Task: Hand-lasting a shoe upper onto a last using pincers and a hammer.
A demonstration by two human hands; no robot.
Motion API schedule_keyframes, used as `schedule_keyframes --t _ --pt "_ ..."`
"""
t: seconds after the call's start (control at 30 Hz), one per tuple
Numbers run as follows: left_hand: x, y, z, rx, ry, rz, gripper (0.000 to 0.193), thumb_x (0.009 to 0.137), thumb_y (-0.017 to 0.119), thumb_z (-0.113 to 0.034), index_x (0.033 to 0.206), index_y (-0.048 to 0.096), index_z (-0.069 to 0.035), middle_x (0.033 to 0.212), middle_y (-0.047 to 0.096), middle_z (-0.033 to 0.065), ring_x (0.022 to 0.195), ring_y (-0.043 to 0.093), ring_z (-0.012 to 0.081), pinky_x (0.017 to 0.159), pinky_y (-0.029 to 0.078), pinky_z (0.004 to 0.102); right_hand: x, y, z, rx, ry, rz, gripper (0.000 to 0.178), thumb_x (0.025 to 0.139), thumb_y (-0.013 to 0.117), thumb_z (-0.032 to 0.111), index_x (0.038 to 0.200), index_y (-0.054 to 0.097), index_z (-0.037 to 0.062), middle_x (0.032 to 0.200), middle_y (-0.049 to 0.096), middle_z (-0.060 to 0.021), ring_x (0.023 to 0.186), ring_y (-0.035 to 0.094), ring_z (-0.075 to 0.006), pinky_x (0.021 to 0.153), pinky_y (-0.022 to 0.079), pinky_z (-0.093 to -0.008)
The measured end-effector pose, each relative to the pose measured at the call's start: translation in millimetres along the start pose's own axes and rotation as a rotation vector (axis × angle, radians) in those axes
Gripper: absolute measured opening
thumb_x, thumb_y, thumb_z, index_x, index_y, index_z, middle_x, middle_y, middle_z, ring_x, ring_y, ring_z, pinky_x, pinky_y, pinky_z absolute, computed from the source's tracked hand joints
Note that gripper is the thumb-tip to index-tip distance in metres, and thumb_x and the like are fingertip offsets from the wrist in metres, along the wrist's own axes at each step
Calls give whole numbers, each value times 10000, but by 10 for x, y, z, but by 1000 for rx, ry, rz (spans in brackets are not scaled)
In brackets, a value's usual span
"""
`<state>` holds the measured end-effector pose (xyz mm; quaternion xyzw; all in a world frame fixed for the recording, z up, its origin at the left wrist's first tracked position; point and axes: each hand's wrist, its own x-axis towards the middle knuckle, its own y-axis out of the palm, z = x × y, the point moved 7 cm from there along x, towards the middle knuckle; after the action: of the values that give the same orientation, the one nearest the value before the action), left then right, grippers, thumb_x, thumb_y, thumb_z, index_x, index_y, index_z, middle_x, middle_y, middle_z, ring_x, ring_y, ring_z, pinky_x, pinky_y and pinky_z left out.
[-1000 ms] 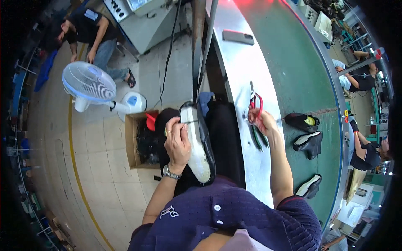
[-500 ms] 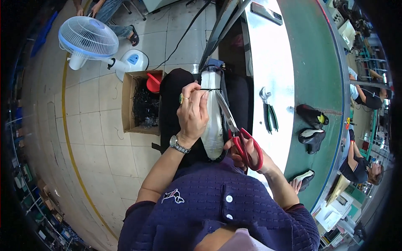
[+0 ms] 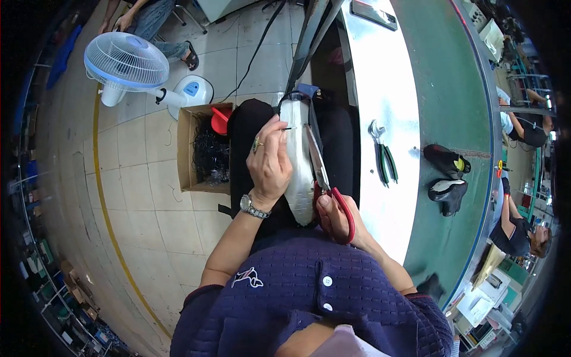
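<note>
A shoe [image 3: 298, 172] with a long white sole and a dark rim lies sole up across my lap. My left hand [image 3: 270, 159] is pinched at its left edge, holding a thin black strand [image 3: 288, 128] whose short end sticks out over the sole. In my right hand [image 3: 338, 219] are scissors [image 3: 317, 159] with red handles. Their blades point away from me along the shoe's right side and look nearly together. The rest of the strand is hidden by my left fingers.
Left of my legs, a cardboard box [image 3: 185, 149] holds black tangled scraps and a red plastic piece [image 3: 220, 121]. Beyond it stands a fan [image 3: 127, 61]. Green-handled pliers [image 3: 386, 163], a wrench [image 3: 375, 131] and a phone [image 3: 373, 15] lie on the bench. Dark shoes [image 3: 446, 196] rest on the green surface.
The black strand that crossed the sole no longer spans it; a short end shows at my left fingers. The scissors' handles have come together. At the right, another hand and a shoe moved off.
</note>
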<state>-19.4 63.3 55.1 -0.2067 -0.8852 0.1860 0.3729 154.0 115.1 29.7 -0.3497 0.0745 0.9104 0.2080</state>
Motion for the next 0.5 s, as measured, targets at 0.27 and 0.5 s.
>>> schedule_keyframes --t 0.27,0.5 --pt "495 -905 -468 -358 228 -412 167 977 474 -70 1058 418 65 938 606 264 732 632 238 554 540 257 51 -25 31 180 -14 109 563 955 445 588 800 554 57 530 408 42 422 391 -63 389 288 -224" --pt "200 -1365 1058 365 -231 -48 208 932 606 -118 1083 558 17 996 662 164 717 641 206 665 538 306 170 -1380 301 -493 -258 -632 302 851 728 247 999 672 -10 696 615 -37 622 552 -86 563 445 -253"
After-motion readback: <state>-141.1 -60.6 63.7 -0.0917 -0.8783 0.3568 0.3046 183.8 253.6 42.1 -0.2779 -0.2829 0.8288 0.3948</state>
